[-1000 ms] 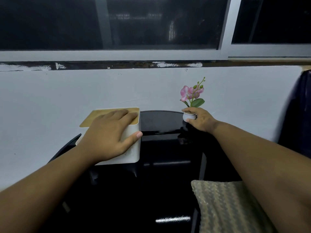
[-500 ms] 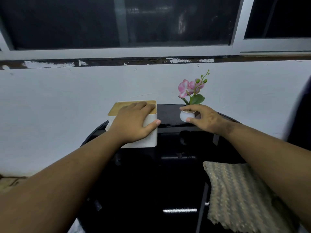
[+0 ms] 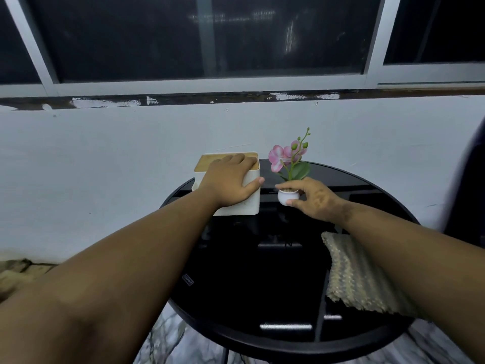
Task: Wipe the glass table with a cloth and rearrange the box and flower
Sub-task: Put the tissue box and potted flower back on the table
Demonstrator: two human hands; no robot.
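Gripping a white wood-lidded box (image 3: 249,203), left hand (image 3: 228,183).

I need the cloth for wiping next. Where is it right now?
In the head view, the cloth lies on the right side of the glass table, nearer than the flower pot, partly under the right forearm.

- A room in a home, by the look of it, seen at night: the sliding window (image 3: 204,38) with pale metal frames is dark.
- Below it a plain painted wall (image 3: 105,158), with chipped paint along the sill (image 3: 110,102).
- A small round black glass bench (image 3: 262,271) stands against the wall, carrying a little potted flower (image 3: 288,169), a white box (image 3: 252,203) with a wooden lid and a knitted cloth (image 3: 359,277).
- The floor (image 3: 168,337) looks like marble tile.
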